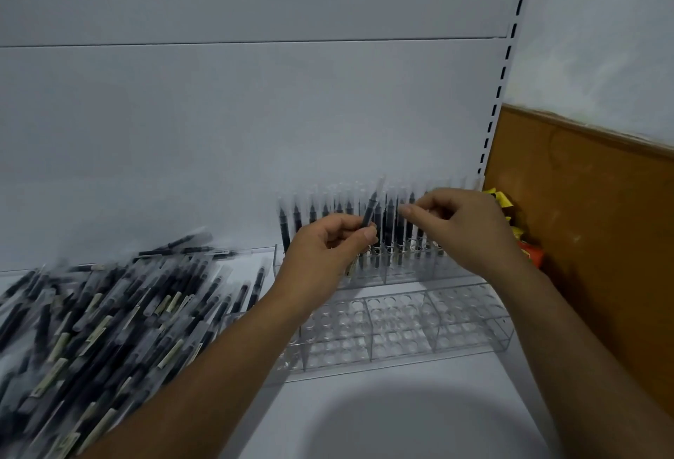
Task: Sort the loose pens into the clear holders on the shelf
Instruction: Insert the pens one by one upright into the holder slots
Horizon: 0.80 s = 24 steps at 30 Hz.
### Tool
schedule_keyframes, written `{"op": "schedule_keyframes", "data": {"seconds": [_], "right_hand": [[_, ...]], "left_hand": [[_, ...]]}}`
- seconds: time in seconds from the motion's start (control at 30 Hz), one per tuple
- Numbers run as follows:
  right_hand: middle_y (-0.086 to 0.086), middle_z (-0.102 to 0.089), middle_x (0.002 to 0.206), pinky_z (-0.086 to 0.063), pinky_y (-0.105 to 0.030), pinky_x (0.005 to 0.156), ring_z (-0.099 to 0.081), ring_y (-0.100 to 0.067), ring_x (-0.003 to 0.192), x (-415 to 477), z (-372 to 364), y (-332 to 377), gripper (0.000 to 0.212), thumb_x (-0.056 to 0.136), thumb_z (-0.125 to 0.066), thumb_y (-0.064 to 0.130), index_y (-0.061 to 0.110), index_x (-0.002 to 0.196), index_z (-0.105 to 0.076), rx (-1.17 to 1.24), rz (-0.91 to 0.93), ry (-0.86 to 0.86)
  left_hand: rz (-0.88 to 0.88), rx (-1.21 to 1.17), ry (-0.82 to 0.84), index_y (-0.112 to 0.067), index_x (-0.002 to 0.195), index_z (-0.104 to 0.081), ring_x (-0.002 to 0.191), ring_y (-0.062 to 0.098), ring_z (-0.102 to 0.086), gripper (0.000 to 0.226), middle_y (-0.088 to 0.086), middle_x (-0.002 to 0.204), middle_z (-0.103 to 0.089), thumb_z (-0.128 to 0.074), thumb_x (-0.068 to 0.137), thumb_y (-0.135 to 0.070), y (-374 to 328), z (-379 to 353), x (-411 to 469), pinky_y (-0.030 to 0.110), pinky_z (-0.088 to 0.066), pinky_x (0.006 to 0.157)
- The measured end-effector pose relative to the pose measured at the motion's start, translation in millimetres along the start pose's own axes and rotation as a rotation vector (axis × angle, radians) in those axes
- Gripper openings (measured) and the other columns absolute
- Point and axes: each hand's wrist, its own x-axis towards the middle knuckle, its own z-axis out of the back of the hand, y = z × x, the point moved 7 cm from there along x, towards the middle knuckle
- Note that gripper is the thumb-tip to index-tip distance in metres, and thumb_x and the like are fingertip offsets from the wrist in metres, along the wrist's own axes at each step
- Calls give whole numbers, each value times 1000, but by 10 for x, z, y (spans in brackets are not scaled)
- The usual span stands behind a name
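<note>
Two hands are raised at the holders. The left hand [328,245] pinches one pen [369,212], tilted slightly, in front of the row of pens [284,225] standing in the rear holder [419,272]. The right hand [463,228] has curled fingers, tips together beside that row; whether it grips anything cannot be told. Loose pens [109,312] lie piled left on the shelf [474,374], beside the front holder [470,327].

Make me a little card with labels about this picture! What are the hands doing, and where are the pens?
Left hand: holds one tilted pen
Right hand: fingers curled by the standing pens, grip unclear
Loose pens: big pile on the left
Back holder: row of pens standing in it
Front holder: visible holes empty
</note>
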Motion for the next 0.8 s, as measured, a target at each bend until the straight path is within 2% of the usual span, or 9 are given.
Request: {"op": "schedule_keyframes", "data": {"seconds": [0.1,0.17,0.23,0.33,0.47,0.57,0.63,0.7,0.8], "right_hand": [[1,-64,71,-47,-14,57,-56,-2,62,-77,-155,228,11,81,-71,39,35,92,-72,333,38,184],[-3,-67,79,-50,-20,62,-58,-9,66,-102,-213,274,11,83,-72,31,33,94,-71,385,39,199],[-2,-65,79,-49,-26,64,-54,-16,66,-100,-227,259,10,85,-72,25,22,94,-72,399,6,166],[6,-64,68,-46,-19,56,-55,-7,60,-86,-212,205,11,87,-70,24,14,90,-72,451,-35,171],[-2,-71,74,-47,-19,49,-63,-7,55,-15,56,71,15,92,-64,24,11,87,-71,605,-97,-21],[-3,-73,79,-46,-17,47,-64,-7,55,8,221,-34,13,93,-63,21,13,86,-70,647,-112,-165],[0,-73,79,-49,-23,50,-66,-9,58,12,317,-117,12,94,-63,22,14,88,-70,604,-109,-262],[1,-72,79,-51,-32,55,-67,-9,59,18,395,-181,12,94,-63,22,13,91,-70,495,-87,-340],[5,-69,77,-50,-24,54,-66,-5,58,36,397,-212,13,94,-63,25,13,93,-70,328,-44,-359]], "left_hand": [[-14,67,24,-28,98,-72,89,7,-70,11,-6,91,-75,-68,88,-29,-4,-11,-6,20,-56,81],[-28,89,30,-28,98,-72,88,7,-70,11,-7,90,-75,-68,88,-28,-18,-17,-10,21,-56,80],[-42,120,43,-28,99,-73,86,6,-70,12,-8,89,-75,-67,89,-27,-36,-40,-22,21,-57,78],[-67,208,48,-32,101,-72,84,7,-69,13,-9,89,-74,-65,90,-31,-65,-66,-32,22,-57,75],[-118,391,51,-33,113,-68,87,-6,-62,22,-18,93,-70,-62,91,-37,-145,-124,-16,17,-51,78],[-166,606,94,-35,121,-63,97,-10,-58,31,-22,108,-65,-55,93,-45,-247,-157,-3,23,-49,88],[-170,834,168,-36,128,-57,114,-3,-51,45,-18,128,-58,-46,92,-59,-230,-128,-35,30,-45,99],[-173,1010,251,-36,135,-51,126,2,-43,64,-16,141,-48,-33,85,-72,-150,-65,-135,30,-35,107],[-171,1109,283,-37,143,-41,134,0,-31,79,-19,149,-36,-27,79,-80,-57,35,-304,25,-25,108]]}}
